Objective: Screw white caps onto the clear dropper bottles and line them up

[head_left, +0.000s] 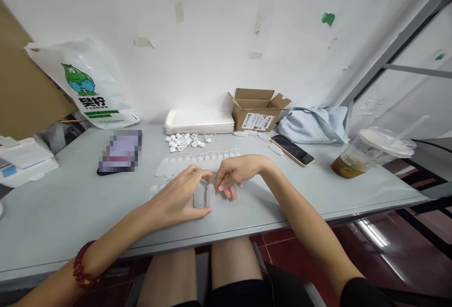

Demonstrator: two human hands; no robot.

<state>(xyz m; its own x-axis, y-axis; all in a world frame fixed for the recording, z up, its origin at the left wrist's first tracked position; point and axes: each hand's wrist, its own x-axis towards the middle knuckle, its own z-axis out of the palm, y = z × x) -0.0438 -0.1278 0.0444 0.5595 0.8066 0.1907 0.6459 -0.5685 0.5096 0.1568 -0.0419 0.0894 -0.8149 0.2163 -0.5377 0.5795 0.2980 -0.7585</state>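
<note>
Near the table's front edge, my left hand [180, 194] curves around two small translucent plastic bottles [199, 196], its thumb at their near end and its fingers at the far end. Just to the right, my right hand [235, 173] is bent down at the wrist, thumb and index finger pinched together beside the bottles; what is between them is too small to make out. Behind the hands lies a row of similar translucent bottles [176, 165], partly covered by my hands. Beyond that row is a loose heap of small white caps [183, 141].
At the back stand a stack of white trays [199, 121] and an open cardboard box [256, 111]. A phone [293, 149], a blue cloth bag [314, 123] and a drink cup [370, 149] are on the right. Another phone [122, 151] and a white plastic bag [95, 85] are left.
</note>
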